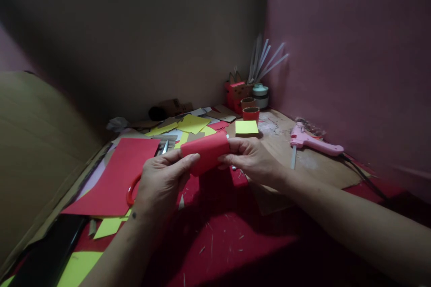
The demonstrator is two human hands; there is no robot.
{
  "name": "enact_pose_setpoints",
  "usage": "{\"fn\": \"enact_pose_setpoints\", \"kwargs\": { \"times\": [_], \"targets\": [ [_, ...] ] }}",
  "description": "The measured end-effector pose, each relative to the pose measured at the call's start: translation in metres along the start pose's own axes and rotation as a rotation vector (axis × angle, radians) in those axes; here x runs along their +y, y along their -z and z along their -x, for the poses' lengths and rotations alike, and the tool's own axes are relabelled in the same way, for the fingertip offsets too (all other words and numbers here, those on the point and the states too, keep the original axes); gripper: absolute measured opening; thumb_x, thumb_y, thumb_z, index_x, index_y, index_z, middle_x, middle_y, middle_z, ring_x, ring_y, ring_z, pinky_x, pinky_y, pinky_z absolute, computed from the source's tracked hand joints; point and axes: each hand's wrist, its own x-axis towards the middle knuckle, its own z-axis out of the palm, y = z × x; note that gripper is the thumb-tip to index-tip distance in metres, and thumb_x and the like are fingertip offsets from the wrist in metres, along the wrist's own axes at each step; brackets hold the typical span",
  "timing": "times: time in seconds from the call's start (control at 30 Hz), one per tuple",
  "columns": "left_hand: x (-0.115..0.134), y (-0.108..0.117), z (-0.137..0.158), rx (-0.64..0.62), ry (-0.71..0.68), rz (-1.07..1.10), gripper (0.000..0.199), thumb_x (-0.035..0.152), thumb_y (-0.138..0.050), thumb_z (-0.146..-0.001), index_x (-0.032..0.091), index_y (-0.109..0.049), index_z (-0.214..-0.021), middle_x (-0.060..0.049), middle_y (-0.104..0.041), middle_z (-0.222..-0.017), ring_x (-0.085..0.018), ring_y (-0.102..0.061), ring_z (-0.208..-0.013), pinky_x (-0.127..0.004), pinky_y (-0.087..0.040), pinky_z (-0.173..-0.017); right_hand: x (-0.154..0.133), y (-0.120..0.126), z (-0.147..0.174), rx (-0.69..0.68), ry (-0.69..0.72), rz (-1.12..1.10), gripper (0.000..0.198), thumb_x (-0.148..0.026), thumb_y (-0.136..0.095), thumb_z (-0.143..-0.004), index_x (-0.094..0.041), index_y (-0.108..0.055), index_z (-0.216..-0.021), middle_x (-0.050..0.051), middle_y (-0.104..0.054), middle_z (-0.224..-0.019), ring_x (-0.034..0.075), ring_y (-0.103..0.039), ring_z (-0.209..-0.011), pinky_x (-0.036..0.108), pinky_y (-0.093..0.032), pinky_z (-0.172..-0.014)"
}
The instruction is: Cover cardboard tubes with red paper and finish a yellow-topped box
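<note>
A small piece of red paper (209, 152), bent or folded along its top, is held up between both hands over the table. My left hand (161, 179) pinches its left end, thumb in front. On the right end, my right hand (251, 157) grips it between thumb and fingers. What lies behind the paper is hidden. Close to my left hand are scissors (130, 192) with a red handle, partly covered by the hand, and a large red sheet (111, 179). Just beyond my right hand is a yellow square of paper (246, 127).
A pink glue gun (314, 142) with its cord rests on a brown board (323, 172) at right. Yellow scraps (193, 123), red cups (251, 114), a lidded jar (260, 96) and glue sticks (269, 60) stand or lie at the back. Cardboard (37, 152) rises at left.
</note>
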Motion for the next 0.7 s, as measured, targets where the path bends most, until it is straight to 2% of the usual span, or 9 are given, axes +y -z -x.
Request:
{"fn": "enact_pose_setpoints", "kwargs": {
  "times": [0.07, 0.13, 0.2, 0.27, 0.4, 0.53, 0.63, 0.7],
  "targets": [
    [0.000, 0.001, 0.001, 0.013, -0.071, -0.097, 0.026, 0.028, -0.079, -0.064, 0.017, -0.077, -0.087, 0.004, -0.056, -0.050, -0.006, -0.041, -0.044, -0.016, -0.034, -0.043, -0.001, -0.001, 0.000, 0.003, -0.012, -0.057, 0.024, -0.014, -0.072, -0.071, -0.020, -0.075, -0.094, 0.000, -0.073, -0.079, 0.010, -0.066, -0.069, 0.020, -0.056, -0.065],
    [-0.004, 0.002, 0.001, 0.022, -0.189, -0.237, 0.020, 0.028, -0.078, -0.066, 0.020, -0.078, -0.085, 0.005, -0.057, -0.051, -0.006, -0.041, -0.045, -0.016, -0.033, -0.043, -0.003, 0.000, -0.002, 0.009, -0.038, -0.141, 0.026, -0.013, -0.071, -0.070, -0.019, -0.075, -0.096, 0.001, -0.074, -0.081, 0.012, -0.067, -0.066, 0.022, -0.057, -0.059],
    [-0.008, 0.002, 0.000, 0.020, -0.299, -0.358, 0.015, 0.024, -0.075, -0.068, 0.022, -0.078, -0.083, 0.003, -0.067, -0.063, -0.009, -0.052, -0.057, -0.017, -0.042, -0.053, -0.004, 0.001, -0.003, 0.017, -0.065, -0.211, 0.028, -0.013, -0.071, -0.070, -0.018, -0.074, -0.097, 0.003, -0.074, -0.083, 0.013, -0.067, -0.063, 0.022, -0.057, -0.051],
    [-0.011, 0.002, -0.001, 0.008, -0.339, -0.416, 0.014, 0.023, -0.073, -0.071, 0.024, -0.078, -0.083, 0.002, -0.073, -0.076, -0.013, -0.059, -0.073, -0.020, -0.047, -0.066, -0.005, 0.003, -0.004, 0.013, -0.090, -0.232, 0.028, -0.013, -0.072, -0.069, -0.018, -0.074, -0.097, 0.004, -0.073, -0.082, 0.012, -0.065, -0.059, 0.021, -0.055, -0.046],
    [-0.009, 0.001, -0.001, -0.046, -0.191, -0.253, 0.017, 0.026, -0.078, -0.066, 0.023, -0.079, -0.082, 0.000, -0.075, -0.074, -0.016, -0.064, -0.071, -0.023, -0.050, -0.067, -0.005, 0.004, -0.003, -0.021, -0.088, -0.141, 0.029, -0.016, -0.071, -0.071, -0.019, -0.073, -0.100, 0.004, -0.073, -0.083, 0.014, -0.067, -0.065, 0.022, -0.056, -0.048],
    [-0.002, 0.002, -0.001, -0.088, -0.060, -0.038, 0.028, 0.023, -0.080, -0.065, 0.019, -0.078, -0.092, -0.004, -0.076, -0.076, -0.019, -0.067, -0.076, -0.027, -0.053, -0.073, -0.002, -0.001, 0.000, -0.001, -0.052, -0.004, 0.031, -0.014, -0.071, -0.069, -0.020, -0.074, -0.099, 0.001, -0.073, -0.081, 0.013, -0.066, -0.068, 0.021, -0.056, -0.051],
    [0.000, 0.002, -0.001, -0.107, -0.039, -0.042, 0.029, 0.024, -0.079, -0.066, 0.017, -0.077, -0.094, -0.006, -0.077, -0.078, -0.019, -0.068, -0.074, -0.027, -0.054, -0.071, -0.001, -0.003, 0.001, 0.002, -0.041, -0.028, 0.027, -0.014, -0.071, -0.069, -0.020, -0.076, -0.095, 0.001, -0.073, -0.079, 0.012, -0.066, -0.065, 0.020, -0.057, -0.052],
    [0.000, 0.002, -0.002, -0.094, -0.078, -0.115, 0.028, 0.025, -0.080, -0.065, 0.018, -0.078, -0.092, -0.005, -0.077, -0.079, -0.019, -0.067, -0.072, -0.026, -0.054, -0.068, -0.001, -0.002, 0.000, -0.007, -0.053, -0.093, 0.029, -0.012, -0.071, -0.068, -0.020, -0.075, -0.096, 0.002, -0.074, -0.081, 0.013, -0.066, -0.065, 0.021, -0.057, -0.051]
  ]
}}
